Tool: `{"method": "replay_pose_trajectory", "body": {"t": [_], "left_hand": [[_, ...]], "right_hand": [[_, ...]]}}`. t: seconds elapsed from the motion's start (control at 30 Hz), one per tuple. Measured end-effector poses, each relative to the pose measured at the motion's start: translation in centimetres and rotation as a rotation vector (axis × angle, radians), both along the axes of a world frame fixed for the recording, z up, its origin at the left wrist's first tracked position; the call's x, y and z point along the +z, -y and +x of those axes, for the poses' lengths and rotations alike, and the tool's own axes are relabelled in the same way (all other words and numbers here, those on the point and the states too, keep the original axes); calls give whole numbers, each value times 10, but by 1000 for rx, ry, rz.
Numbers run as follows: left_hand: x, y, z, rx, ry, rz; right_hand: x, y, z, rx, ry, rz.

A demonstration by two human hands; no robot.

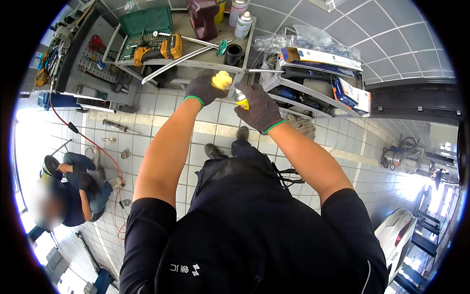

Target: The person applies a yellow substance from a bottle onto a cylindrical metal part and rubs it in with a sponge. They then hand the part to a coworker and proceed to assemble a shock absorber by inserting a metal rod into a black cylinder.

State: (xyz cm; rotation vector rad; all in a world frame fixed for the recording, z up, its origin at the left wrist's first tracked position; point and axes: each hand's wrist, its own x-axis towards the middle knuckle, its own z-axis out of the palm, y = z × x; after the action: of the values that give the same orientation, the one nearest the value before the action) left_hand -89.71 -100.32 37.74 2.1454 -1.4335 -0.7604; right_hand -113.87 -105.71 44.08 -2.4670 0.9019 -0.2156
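Observation:
Both my hands wear dark work gloves with green cuffs and are raised in front of the metal carts. In my left hand (199,91) is a small, bright yellow, lumpy piece (222,80), whose exact kind I cannot make out. My right hand (259,105) is closed around a spray can (241,100) with a yellow body, a silver shoulder and a pale top. A short gap separates the can from the yellow piece. The glove hides most of the can.
A metal cart (200,63) carries a yellow-black cordless drill (171,46), a green socket case (147,22), metal rods and spray cans (243,25). Boxes (352,95) and a black shock absorber (308,73) lie right. A person (73,191) crouches left, near a red hose (105,152).

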Motion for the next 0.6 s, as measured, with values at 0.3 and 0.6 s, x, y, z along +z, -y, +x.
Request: {"method": "replay_pose_trajectory", "body": {"t": [0.3, 0.6], "left_hand": [[-18, -10, 16, 208, -1029, 309], [-69, -12, 49, -25, -1142, 31]], "right_hand": [[-5, -5, 7, -3, 45, -59], [-5, 6, 27, 26, 123, -135]]}}
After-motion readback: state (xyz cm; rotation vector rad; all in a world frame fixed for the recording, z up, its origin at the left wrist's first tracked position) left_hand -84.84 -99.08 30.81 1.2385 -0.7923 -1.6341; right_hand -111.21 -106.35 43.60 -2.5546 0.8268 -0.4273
